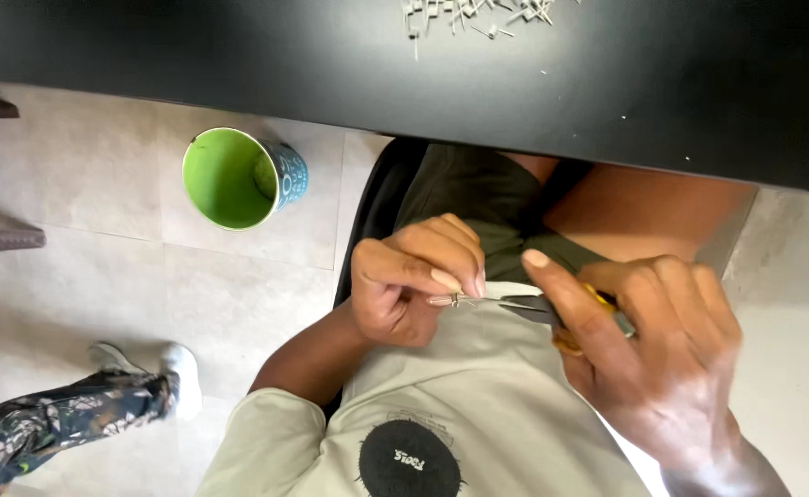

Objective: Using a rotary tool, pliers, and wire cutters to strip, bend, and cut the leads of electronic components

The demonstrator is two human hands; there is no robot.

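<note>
Pliers [552, 311] in the right hand [662, 359] bite a small metal pin [455, 300] pinched in the left hand [409, 285] fingers. Finished pins, probably, lie heaped on the black table [238, 46]; this one is mid-work.

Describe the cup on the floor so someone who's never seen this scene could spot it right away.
Start at the black table across the top, then drop below its near edge to the pale tiled floor on the left. The cup stands there alone, left of the seated person's lap. Its bright green inside and blue patterned outside make it the only vivid thing on the grey tiles.
</note>
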